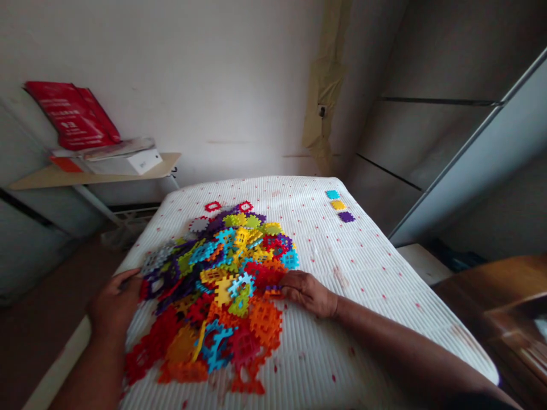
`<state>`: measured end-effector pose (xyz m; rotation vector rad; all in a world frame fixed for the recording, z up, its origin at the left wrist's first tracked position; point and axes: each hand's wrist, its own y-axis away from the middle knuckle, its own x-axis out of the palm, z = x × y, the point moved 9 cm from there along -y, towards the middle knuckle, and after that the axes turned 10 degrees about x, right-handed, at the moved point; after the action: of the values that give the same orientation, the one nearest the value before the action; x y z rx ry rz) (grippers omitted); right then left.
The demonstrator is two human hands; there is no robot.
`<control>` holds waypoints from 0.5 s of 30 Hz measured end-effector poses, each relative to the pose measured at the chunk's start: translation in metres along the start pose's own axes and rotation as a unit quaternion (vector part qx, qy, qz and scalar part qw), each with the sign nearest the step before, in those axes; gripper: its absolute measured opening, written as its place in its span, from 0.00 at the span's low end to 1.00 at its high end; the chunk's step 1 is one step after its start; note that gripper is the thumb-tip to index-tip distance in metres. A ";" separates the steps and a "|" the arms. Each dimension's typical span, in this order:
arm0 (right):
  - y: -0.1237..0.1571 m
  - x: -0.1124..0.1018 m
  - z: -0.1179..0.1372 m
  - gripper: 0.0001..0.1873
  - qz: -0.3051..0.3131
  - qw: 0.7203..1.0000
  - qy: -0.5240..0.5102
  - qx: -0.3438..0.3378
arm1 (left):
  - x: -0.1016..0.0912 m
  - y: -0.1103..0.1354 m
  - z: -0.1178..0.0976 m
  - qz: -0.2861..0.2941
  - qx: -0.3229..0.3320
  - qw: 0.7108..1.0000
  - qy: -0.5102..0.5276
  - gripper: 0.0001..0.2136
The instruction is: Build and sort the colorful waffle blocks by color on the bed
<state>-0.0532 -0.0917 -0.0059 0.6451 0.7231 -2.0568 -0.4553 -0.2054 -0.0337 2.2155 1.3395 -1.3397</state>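
Observation:
A heap of colourful interlocking plastic tiles point(223, 291) with toothed edges lies on the bed or padded table in front of me. My right hand point(305, 291) is at the heap's right edge, its fingers closed on a small orange and purple tile point(273, 292). At the left edge, my left hand point(114, 302) rests beside the heap, close to a dark red tile point(143, 290). Its fingers look stretched and apart, though partly blurred. Away from the heap, at the far right, a blue tile point(332, 195), a yellow tile point(338, 205) and a purple tile point(346, 217) form a row.
The ribbed white cover point(316, 353) has small red marks. Behind on the left, a small table point(38, 177) carries a white box point(143, 162) and red packages point(72, 117). A wall socket point(322, 111), a grey cabinet point(384, 131) and brown wooden furniture point(482, 290) stand around.

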 end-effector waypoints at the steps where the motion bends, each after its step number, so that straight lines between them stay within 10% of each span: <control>1: 0.000 -0.001 -0.003 0.19 0.000 1.000 -0.018 0.017 | -0.001 0.003 -0.003 0.003 -0.006 1.000 0.008 0.19; 15: -0.001 -0.031 -0.056 0.22 -0.066 0.961 -0.168 0.209 | 0.002 -0.001 0.005 0.004 0.017 1.000 -0.001 0.20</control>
<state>-0.0278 -0.0361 -0.0241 0.4636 0.1357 -2.3906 -0.4582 -0.2064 -0.0381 2.2386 1.3158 -1.3706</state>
